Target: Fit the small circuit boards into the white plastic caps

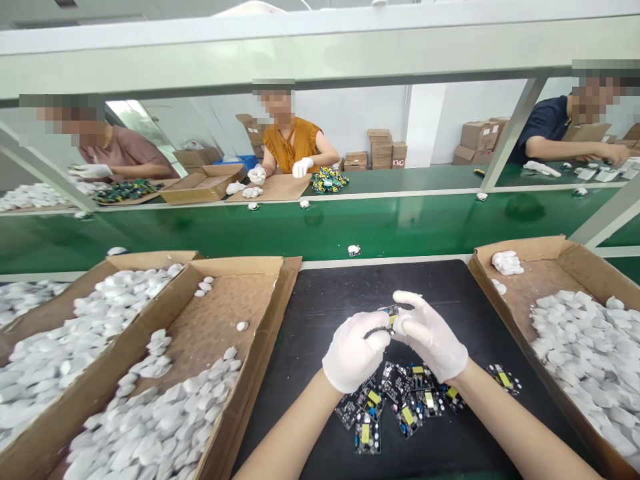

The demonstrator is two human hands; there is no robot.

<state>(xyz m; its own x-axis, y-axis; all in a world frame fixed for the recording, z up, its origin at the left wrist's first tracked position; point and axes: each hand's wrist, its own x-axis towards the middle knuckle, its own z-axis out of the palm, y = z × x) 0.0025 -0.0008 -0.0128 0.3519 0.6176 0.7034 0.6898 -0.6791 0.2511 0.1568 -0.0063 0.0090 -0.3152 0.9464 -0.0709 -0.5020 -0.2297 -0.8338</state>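
Observation:
Both hands wear thin white gloves and meet above a black mat (325, 300). My left hand (356, 352) is closed around the edge of a small circuit board (391, 316) with a yellow part on it. From the other side my right hand (431, 337) touches the same board with its thumb, its index finger raised and the fingers apart. Much of the board is hidden by the gloves. Below the hands lies a loose group of similar black boards (407, 415) with yellow parts, and another board (504, 379) sits to the right, beside my right forearm.
Cardboard trays (280, 313) of white pieces stand at the left, another tray (500, 303) at the right. Beyond the mat runs a green belt (400, 227) carrying small white-topped items (355, 251). Three people work across it, under a metal frame (515, 133).

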